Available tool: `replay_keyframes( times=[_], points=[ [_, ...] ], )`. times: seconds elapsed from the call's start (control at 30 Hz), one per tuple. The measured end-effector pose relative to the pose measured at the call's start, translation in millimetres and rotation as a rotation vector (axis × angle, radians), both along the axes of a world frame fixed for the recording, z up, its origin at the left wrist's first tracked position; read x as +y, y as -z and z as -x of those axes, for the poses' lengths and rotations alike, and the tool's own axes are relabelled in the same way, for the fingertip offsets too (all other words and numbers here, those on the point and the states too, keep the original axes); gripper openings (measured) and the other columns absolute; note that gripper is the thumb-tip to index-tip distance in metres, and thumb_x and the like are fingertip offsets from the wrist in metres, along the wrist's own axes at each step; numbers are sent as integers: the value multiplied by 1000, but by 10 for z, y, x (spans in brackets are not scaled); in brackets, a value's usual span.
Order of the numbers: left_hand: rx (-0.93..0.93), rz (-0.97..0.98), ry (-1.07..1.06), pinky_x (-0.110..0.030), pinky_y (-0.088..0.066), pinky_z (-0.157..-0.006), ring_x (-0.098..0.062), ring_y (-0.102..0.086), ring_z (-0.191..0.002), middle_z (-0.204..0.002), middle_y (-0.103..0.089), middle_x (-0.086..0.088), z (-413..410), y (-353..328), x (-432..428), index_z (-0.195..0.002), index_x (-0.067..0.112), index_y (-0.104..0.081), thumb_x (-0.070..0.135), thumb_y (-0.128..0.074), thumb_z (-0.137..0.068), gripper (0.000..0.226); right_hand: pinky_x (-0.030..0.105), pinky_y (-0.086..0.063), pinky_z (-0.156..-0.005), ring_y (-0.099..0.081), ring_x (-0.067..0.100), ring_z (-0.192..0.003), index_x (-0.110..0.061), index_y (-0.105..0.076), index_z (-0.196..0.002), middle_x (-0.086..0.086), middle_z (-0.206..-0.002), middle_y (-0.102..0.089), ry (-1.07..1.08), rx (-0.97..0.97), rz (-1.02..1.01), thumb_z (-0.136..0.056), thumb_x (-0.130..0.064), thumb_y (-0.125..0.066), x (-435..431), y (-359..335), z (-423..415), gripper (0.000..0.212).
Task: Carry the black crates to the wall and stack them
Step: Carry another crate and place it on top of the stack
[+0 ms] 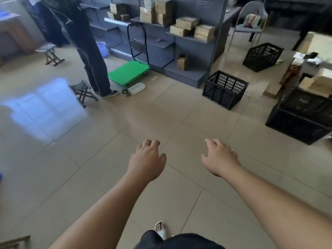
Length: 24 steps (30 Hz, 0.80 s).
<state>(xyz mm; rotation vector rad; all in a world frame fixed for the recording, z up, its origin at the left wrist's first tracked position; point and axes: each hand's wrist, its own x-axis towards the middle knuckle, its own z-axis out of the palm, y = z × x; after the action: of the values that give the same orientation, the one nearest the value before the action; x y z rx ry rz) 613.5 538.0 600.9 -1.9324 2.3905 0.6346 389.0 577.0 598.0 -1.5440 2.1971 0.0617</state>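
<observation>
Both my arms reach forward over the tiled floor, holding nothing. My left hand [147, 159] has its fingers loosely curled, and my right hand [220, 158] is spread, palm down. A black slatted crate [224, 89] stands on the floor ahead and to the right, well beyond my fingers. A second black crate [262, 56] sits farther back near a chair. At the right edge, black crates [301, 115] are stacked one on another, with a cardboard box on top.
A person in dark clothes [89, 51] stands ahead left beside a folding stool [83, 92]. A green platform trolley [128, 72] rests against grey shelving [181, 42] loaded with cardboard boxes. A second stool [51, 53] and a chair [249, 24] stand farther off.
</observation>
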Motion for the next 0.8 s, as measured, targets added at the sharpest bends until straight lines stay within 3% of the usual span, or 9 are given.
replay_keyframes(
  times=[0.4, 0.8],
  points=[
    [-31, -46, 383, -43, -42, -102, -28, -43, -136, -150, -44, -3, 1588, 173, -2226, -149, 24, -42, 42, -45, -103, 50, 49, -36, -109, -38, 35, -139, -26, -31, -154, 6, -155, -37, 463, -16, -59, -101, -36, -47, -1278, 207, 1286, 57],
    [-24, -56, 406, -46, -45, -103, -28, -45, -134, -151, -42, -1, 3584, -1, -4072, -149, 25, -40, 43, -45, -102, 50, 49, -36, -107, -39, 34, -137, -24, -29, -153, 6, -154, -38, 410, -44, -73, -101, -35, -41, -3271, 192, 3098, 55]
  ],
)
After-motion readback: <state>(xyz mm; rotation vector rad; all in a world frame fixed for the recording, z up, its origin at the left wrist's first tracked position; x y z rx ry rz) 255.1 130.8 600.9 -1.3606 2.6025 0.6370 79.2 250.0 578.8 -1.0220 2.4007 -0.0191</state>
